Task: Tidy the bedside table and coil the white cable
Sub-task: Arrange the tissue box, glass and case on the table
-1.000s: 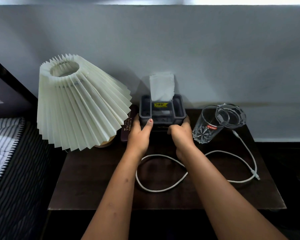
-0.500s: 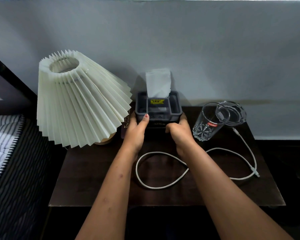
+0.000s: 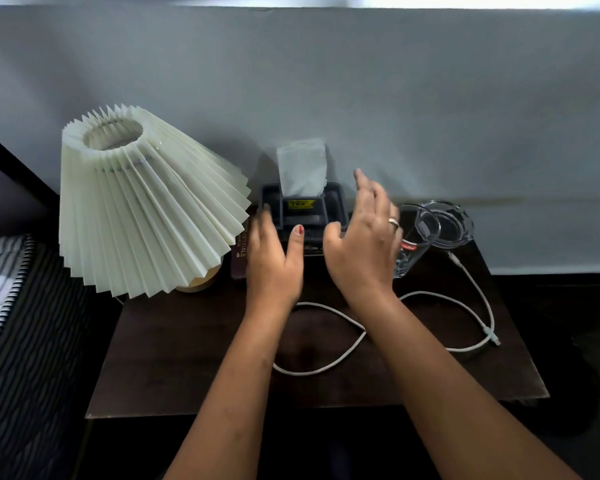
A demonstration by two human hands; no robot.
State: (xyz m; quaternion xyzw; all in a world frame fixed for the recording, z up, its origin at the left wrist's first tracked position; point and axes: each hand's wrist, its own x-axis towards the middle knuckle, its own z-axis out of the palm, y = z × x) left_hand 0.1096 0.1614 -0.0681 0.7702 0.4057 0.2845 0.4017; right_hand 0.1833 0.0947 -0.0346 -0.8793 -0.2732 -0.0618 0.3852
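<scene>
Both hands point(image 3: 357, 244) open, white cable point(image 3: 326, 367) on table below wrists

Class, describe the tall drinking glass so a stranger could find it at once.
Start at the dark bedside table and go to its back right corner. Right of the tissue box stands the tall drinking glass: clear, with a red label, unlike the low glass dish behind it.

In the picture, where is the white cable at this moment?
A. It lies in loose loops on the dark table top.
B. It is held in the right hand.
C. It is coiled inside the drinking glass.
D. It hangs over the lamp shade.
A: the white cable lies spread in loose loops on the table, while the left hand and right hand are open above it, holding nothing.
</scene>
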